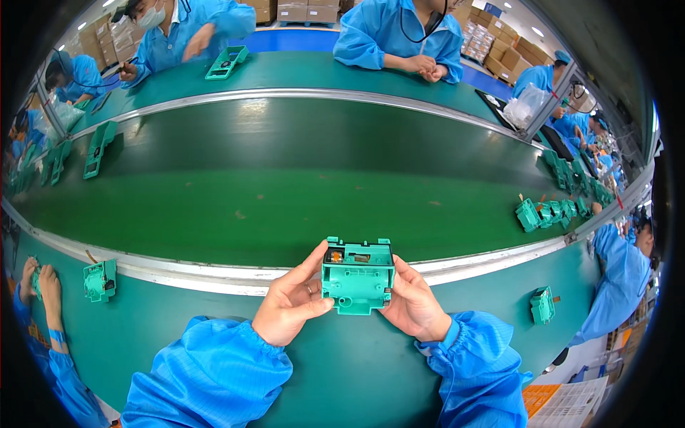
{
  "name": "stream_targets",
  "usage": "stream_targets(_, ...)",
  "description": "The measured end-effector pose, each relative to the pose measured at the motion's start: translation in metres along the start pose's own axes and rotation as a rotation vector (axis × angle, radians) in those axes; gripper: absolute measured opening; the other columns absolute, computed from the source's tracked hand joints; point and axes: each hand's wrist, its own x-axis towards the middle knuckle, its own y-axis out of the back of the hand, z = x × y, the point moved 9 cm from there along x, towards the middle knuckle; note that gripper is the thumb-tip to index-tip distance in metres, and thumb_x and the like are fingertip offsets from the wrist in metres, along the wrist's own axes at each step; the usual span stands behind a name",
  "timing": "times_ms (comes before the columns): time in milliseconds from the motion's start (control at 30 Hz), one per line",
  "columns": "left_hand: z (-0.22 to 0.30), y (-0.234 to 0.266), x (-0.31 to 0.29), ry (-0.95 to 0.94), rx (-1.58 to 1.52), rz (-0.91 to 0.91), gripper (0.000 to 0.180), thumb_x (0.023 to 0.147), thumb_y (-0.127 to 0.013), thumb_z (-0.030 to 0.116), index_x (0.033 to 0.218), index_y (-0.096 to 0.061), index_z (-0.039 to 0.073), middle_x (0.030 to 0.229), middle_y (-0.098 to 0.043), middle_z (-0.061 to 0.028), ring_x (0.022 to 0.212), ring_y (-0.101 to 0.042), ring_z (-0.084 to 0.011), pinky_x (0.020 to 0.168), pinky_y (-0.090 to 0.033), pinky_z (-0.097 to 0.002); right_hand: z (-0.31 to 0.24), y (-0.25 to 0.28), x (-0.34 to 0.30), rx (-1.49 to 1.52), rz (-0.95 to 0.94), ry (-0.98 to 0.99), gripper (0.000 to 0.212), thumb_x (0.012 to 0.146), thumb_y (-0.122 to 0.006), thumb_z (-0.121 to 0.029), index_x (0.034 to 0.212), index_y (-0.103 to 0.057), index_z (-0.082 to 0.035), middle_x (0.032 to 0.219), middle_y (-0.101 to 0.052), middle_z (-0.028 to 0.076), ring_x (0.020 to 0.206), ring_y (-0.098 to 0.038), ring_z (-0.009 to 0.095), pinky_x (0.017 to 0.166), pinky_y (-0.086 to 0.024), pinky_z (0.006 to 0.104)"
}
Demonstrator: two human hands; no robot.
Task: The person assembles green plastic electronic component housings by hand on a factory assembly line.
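Between both hands I hold a teal plastic housing (359, 285), an open box shape with a dark rim, small posts inside and an orange-and-black part in its upper left corner. My left hand (291, 299) grips its left side, thumb at the lower left corner. On the opposite side, my right hand (414, 301) holds the right edge, its fingers partly hidden behind the housing. The housing is held above the near green work surface (335, 371), close to the belt's metal edge. Blue sleeves cover both my forearms.
A green conveyor belt (285, 185) crosses ahead, with several teal housings (549, 212) at its right and long teal shells (100, 148) at its left. Single housings lie at left (100, 280) and right (542, 305) on my table. Co-workers in blue sit around; a co-worker's hands (48, 289) are at far left.
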Motion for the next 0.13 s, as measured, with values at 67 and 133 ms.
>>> stream_targets(67, -0.0010, -0.0008, -0.0010, -0.014, 0.028, -0.023, 0.072, 0.075, -0.055, -0.005, 0.136, -0.020, 0.008, 0.137, -0.027, -0.0111, 0.114, -0.041, -0.0224, 0.095, -0.034, -0.0345, 0.0012, 0.0015, -0.0011, 0.031, 0.010, -0.008, 0.036, 0.086, -0.051, -0.015, 0.121, -0.042, -0.010, 0.115, -0.050, 0.005, 0.108, -0.047, 0.016, 0.091, -0.039, 0.0348)
stream_targets(133, -0.0003, -0.0041, -0.0018, -0.032, 0.096, -0.081, 0.070, 0.077, -0.056, -0.002, 0.136, -0.020, 0.008, 0.137, -0.027, -0.0103, 0.114, -0.041, -0.0234, 0.095, -0.035, -0.0352, 0.0024, 0.0047, -0.0018, 0.052, 0.035, -0.008, 0.036, 0.086, -0.051, -0.015, 0.121, -0.042, -0.010, 0.115, -0.050, 0.005, 0.108, -0.047, 0.017, 0.092, -0.038, 0.0351)
